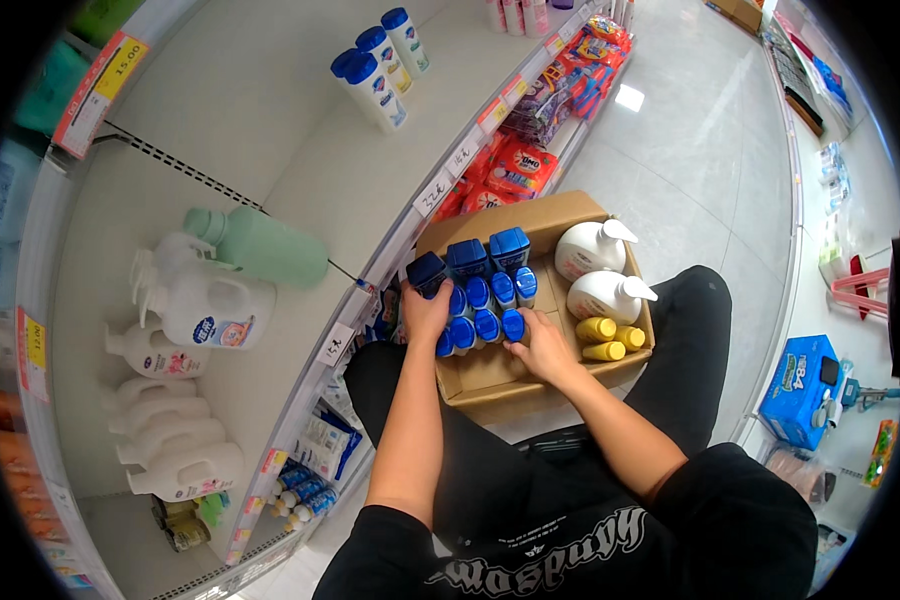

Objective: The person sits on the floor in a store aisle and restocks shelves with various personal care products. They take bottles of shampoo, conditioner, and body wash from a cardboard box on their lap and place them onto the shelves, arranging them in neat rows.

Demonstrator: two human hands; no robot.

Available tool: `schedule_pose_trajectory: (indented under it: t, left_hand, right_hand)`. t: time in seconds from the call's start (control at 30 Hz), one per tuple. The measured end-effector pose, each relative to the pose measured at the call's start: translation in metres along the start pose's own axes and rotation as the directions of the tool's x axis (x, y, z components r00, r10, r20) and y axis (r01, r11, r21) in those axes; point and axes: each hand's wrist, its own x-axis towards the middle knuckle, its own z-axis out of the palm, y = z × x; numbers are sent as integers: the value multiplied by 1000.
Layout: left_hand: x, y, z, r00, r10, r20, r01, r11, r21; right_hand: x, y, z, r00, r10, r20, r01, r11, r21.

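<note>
A cardboard box [487, 375] sits between my knees with its top open. My left hand [424, 313] is around a dark blue container [427, 271] at the box's left rear corner. Two more blue containers [487, 253] stand beside it along the back. In front of them are several bottles with blue caps [480, 292]. My right hand [547, 349] has thumb and fingers on the blue-capped bottle [513, 325] at the right end of the front row. Two white pump bottles [600, 296] and three yellow-capped bottles [604, 330] fill the box's right side.
Left of the box runs a store shelf [375, 202] with price tags along its edge. It carries blue-capped bottles [381, 94], a green jug [270, 244] and several white jugs [187, 469]. Red detergent bags [521, 169] lie on a lower level. Another shelf holds a blue carton [799, 390] at right.
</note>
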Motion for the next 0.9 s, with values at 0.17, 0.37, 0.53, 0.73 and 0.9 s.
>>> schedule_pose_trajectory:
  t: [0.17, 0.37, 0.53, 0.73, 0.9]
  left_hand:
    - [0, 0, -1, 1000, -28, 5, 28, 999, 30]
    - [6, -17, 5, 1000, -21, 5, 21, 1000, -18]
    - [0, -2, 0, 999, -31, 29, 31, 999, -8]
    - [2, -8, 2, 1000, -30, 0, 30, 999, 18]
    - [5, -13, 3, 999, -26, 21, 26, 1000, -9]
  right_hand:
    - [1, 12, -7, 998, -56, -29, 56, 998, 7]
    - [7, 13, -39, 988, 125, 92, -154, 874, 461]
    - [12, -6, -58, 949, 130, 287, -305, 152, 940]
    - [8, -20, -60, 878, -101, 469, -479, -133, 868]
    - [-1, -43, -64, 916, -100, 388, -383, 66, 921]
